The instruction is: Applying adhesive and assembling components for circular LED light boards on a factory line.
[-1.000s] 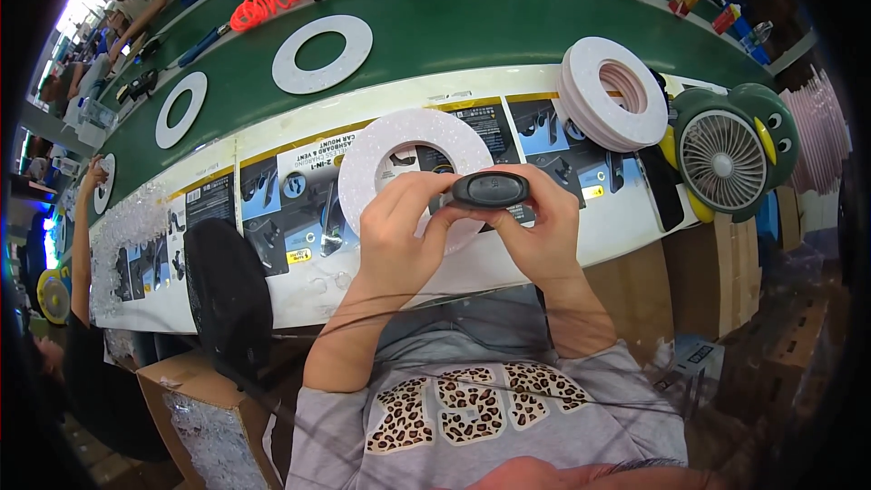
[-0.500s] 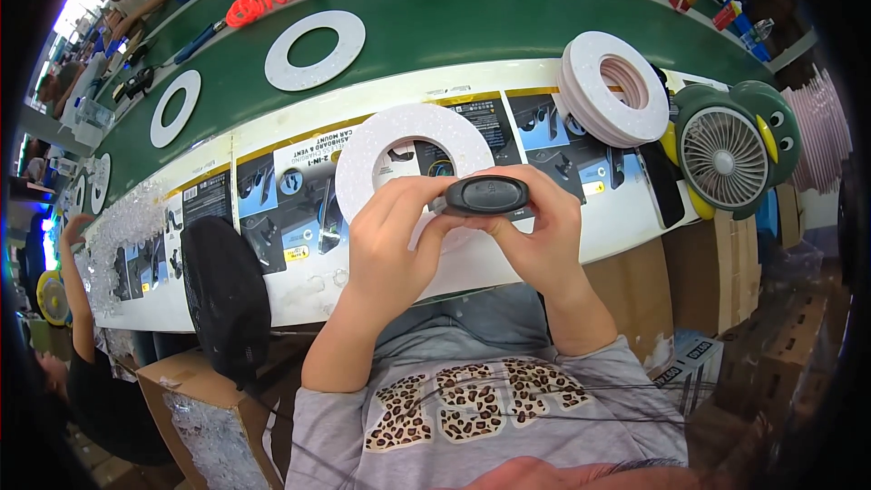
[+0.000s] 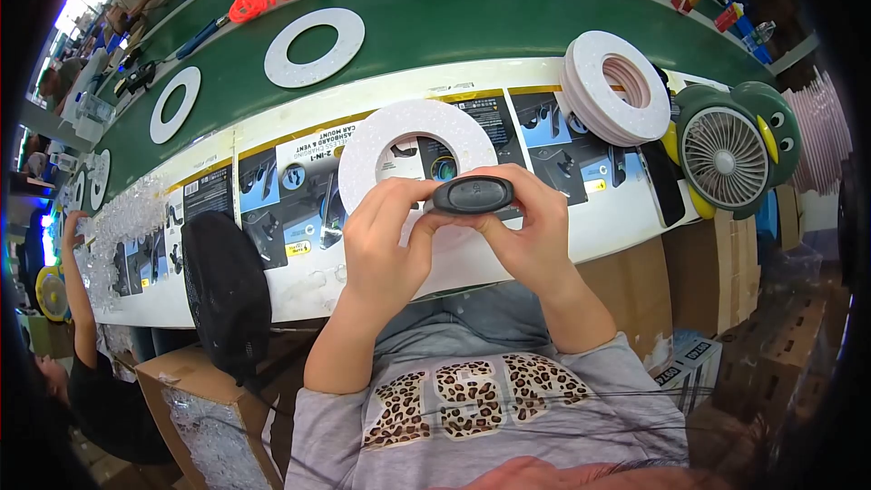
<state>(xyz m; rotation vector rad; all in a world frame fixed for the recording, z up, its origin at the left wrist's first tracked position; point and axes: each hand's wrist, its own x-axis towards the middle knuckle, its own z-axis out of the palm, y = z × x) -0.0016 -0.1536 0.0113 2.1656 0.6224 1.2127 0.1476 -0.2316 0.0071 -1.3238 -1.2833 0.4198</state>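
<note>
Left hand point(image 3: 386, 243): fingers curled, closed on the left end of the black oval part point(image 3: 473, 195), raised close to the near edge of the workbench point(image 3: 304, 298). Right hand point(image 3: 533, 238): thumb and fingers closed on its right end. Judged best: even pressure, part level, wrists steady.

- White bench point(image 3: 299, 295): printed sheets point(image 3: 281, 209), 9 to 2 o'clock; stacked pale rings point(image 3: 585, 73), 2 o'clock; clear plastic point(image 3: 136, 222), 9 o'clock
- Green worktop point(image 3: 454, 18), 12 o'clock: flat white rings point(image 3: 313, 75), 10 to 11 o'clock
</note>
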